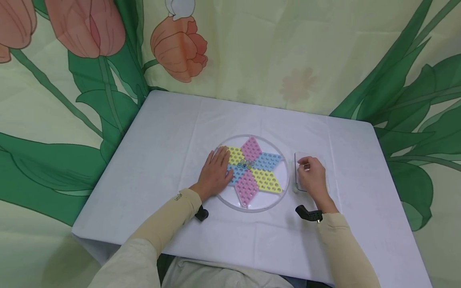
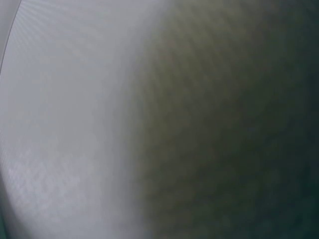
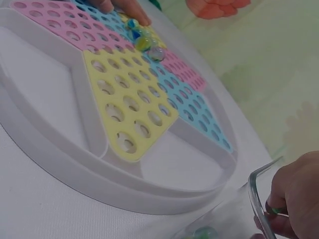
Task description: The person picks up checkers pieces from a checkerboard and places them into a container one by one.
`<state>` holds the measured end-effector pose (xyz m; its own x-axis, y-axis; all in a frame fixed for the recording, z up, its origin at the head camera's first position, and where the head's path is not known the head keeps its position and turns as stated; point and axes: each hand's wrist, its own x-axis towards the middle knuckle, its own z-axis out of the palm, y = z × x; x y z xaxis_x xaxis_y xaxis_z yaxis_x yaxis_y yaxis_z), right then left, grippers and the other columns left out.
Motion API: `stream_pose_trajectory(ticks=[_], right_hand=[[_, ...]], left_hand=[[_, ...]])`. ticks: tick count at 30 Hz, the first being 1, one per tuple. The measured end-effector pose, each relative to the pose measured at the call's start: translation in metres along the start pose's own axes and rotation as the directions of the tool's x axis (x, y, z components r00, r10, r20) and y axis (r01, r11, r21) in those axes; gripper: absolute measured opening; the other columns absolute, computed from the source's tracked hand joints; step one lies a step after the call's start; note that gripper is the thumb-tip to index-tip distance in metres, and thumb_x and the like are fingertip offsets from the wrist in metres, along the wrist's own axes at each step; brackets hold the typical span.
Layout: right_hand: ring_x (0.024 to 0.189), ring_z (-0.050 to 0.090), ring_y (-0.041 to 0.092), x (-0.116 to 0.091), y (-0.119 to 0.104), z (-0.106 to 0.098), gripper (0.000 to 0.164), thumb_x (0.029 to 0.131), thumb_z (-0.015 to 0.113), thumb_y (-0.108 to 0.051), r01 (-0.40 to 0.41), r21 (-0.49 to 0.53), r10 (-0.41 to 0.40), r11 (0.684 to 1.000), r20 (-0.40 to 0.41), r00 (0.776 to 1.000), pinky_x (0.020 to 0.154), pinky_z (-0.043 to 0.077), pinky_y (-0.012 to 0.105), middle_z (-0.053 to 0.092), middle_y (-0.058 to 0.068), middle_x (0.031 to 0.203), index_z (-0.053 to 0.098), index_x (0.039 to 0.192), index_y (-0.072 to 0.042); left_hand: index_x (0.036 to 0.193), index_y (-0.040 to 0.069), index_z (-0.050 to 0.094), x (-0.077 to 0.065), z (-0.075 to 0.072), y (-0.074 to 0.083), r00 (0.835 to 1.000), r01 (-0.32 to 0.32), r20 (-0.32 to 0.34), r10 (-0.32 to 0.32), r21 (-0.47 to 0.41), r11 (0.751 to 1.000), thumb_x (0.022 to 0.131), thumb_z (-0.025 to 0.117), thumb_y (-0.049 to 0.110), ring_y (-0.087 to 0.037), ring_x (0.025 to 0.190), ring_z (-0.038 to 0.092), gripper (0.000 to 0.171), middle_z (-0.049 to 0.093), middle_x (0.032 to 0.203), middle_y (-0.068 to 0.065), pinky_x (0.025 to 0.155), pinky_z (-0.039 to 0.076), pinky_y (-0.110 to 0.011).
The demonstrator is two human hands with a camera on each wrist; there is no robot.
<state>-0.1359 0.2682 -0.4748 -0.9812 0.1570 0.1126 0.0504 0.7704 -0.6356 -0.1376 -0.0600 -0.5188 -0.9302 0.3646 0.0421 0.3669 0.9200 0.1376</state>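
Observation:
A round white Chinese checkers board [image 1: 223, 199] has a pink, blue and yellow star full of holes. Several glass marbles [image 3: 143, 44] sit in holes near its centre. My left hand [image 1: 215, 175] rests on the board's left side, fingers extended over a yellow and a blue section. My right hand [image 1: 313, 176] is at a clear plastic box [image 3: 255, 186] right of the board. Its curled fingers pinch a green-tinted marble [image 3: 272, 206], mostly hidden by the fingers. Another greenish marble [image 3: 204, 232] shows through the box wall. The left wrist view shows mainly blurred sleeve and white cloth.
The board and box stand on a table with a white cloth [image 1: 162, 140]. Behind it hangs a curtain [image 1: 252, 52] printed with tulips and leaves. Black wrist cameras [image 1: 307, 214] are strapped below both hands, close to the cloth.

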Motion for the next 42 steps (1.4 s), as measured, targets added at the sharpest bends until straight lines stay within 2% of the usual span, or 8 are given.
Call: stream_pose_trajectory(ticks=[14, 23, 32, 42], right_hand=[[0.095, 0.060, 0.033, 0.002, -0.001, 0.000, 0.024, 0.088, 0.051, -0.002, -0.094, -0.078, 0.103, 0.993, 0.118, 0.988, 0.077, 0.053, 0.040, 0.065, 0.022, 0.110, 0.064, 0.108, 0.002], [0.096, 0.060, 0.034, 0.003, -0.001, 0.000, 0.023, 0.090, 0.053, -0.003, -0.100, -0.091, 0.114, 0.991, 0.165, 0.980, 0.078, 0.055, 0.044, 0.063, 0.023, 0.111, 0.062, 0.110, 0.003], [0.097, 0.059, 0.034, 0.003, -0.001, -0.001, 0.024, 0.091, 0.051, -0.005, -0.101, -0.075, 0.110, 0.992, 0.128, 0.986, 0.078, 0.054, 0.043, 0.063, 0.022, 0.111, 0.063, 0.109, 0.003], [0.091, 0.055, 0.030, 0.002, -0.011, -0.004, 0.022, 0.092, 0.049, -0.002, -0.040, -0.004, 0.040, 0.999, -0.020, 0.999, 0.072, 0.045, 0.032, 0.064, 0.019, 0.102, 0.065, 0.105, 0.003]], left_hand=[[0.158, 0.005, 0.017, 0.000, -0.001, 0.000, 1.000, -0.002, -0.011, 0.002, -0.019, 1.000, 0.102, 0.034, 0.042, -0.026, 0.156, 0.007, 0.070, 0.013, 0.167, -0.011, 0.128, 0.005, -0.044], [0.159, 0.005, 0.016, 0.000, 0.001, 0.000, 1.000, 0.001, -0.010, -0.001, -0.026, 1.000, 0.102, 0.035, 0.042, -0.026, 0.156, 0.007, 0.070, 0.011, 0.168, -0.012, 0.128, 0.002, -0.043], [0.158, 0.005, 0.017, 0.000, 0.001, 0.001, 1.000, 0.003, -0.006, -0.004, -0.035, 0.999, 0.102, 0.035, 0.042, -0.026, 0.156, 0.007, 0.070, 0.013, 0.167, -0.012, 0.128, 0.003, -0.044], [0.158, 0.005, 0.017, 0.001, 0.002, 0.000, 1.000, 0.002, -0.015, -0.002, -0.028, 1.000, 0.102, 0.036, 0.042, -0.026, 0.156, 0.008, 0.070, 0.013, 0.167, -0.012, 0.128, 0.003, -0.044]])
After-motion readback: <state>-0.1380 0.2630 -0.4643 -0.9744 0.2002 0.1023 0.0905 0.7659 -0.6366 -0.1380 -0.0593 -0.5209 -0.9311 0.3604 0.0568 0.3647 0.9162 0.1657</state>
